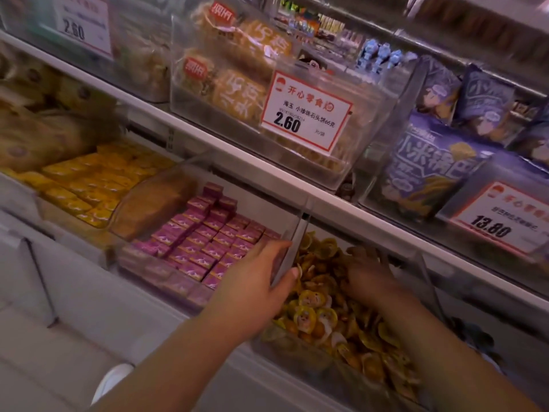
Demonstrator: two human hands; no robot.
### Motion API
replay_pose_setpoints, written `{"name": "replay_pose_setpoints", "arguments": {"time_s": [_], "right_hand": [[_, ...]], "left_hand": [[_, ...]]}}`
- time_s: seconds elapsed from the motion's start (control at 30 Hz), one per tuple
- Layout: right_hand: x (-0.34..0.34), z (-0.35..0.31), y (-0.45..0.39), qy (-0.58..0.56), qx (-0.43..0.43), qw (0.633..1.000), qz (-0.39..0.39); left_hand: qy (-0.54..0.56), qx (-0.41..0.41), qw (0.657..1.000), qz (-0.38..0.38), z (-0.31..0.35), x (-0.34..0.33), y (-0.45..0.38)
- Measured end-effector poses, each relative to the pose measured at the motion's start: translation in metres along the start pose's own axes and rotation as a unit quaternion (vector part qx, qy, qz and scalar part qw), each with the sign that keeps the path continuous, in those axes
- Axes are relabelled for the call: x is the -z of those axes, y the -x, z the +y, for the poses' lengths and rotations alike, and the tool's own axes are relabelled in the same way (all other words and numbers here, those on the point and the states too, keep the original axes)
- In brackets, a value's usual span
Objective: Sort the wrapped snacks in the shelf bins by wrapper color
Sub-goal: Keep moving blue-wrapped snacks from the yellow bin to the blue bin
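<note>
While the left hand [255, 281] rests with relaxed fingers on the clear divider [292, 251] beside the pink snacks [205, 242], the right hand [368, 275] digs into the yellow-wrapped snacks [323, 316]; whether it holds one, I cannot tell. Loose round wrappers could slide over the divider, mixing colours.

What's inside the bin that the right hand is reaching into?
The clear bin holds a loose heap of yellow-orange snacks. The right hand lies on the heap, covering what's under it; whether it grips one is unclear.
</note>
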State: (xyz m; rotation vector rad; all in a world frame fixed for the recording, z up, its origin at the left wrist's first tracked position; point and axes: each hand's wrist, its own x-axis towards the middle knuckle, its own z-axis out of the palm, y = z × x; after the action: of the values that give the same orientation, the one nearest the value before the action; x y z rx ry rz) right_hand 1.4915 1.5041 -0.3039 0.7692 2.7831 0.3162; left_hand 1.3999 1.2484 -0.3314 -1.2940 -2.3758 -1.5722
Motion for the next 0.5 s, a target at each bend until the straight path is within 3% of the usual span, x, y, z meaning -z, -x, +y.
{"name": "replay_pose_setpoints", "arguments": {"time_s": [0.07, 0.13, 0.23, 0.27, 0.4, 0.5], "right_hand": [[0.007, -0.011, 0.01, 0.005, 0.035, 0.998, 0.057], [0.01, -0.036, 0.023, -0.089, 0.101, 0.983, 0.127], [-0.003, -0.077, 0.032, -0.263, 0.163, 0.95, 0.042], [-0.011, -0.082, 0.03, -0.262, 0.167, 0.95, 0.015], [-0.019, -0.053, 0.023, -0.027, 0.139, 0.99, 0.012], [-0.013, -0.025, 0.026, -0.008, 0.119, 0.993, -0.003]], "left_hand": [[-0.005, -0.001, 1.0, 0.005, 0.002, 0.0, -0.001], [-0.008, 0.005, 1.0, 0.012, 0.004, -0.001, -0.002], [0.0, 0.015, 1.0, 0.018, 0.004, -0.003, -0.003], [0.002, 0.016, 1.0, 0.015, 0.003, -0.004, -0.003], [0.005, 0.015, 1.0, 0.005, -0.002, -0.003, -0.001], [0.008, 0.02, 1.0, -0.005, -0.004, -0.002, -0.001]]}}
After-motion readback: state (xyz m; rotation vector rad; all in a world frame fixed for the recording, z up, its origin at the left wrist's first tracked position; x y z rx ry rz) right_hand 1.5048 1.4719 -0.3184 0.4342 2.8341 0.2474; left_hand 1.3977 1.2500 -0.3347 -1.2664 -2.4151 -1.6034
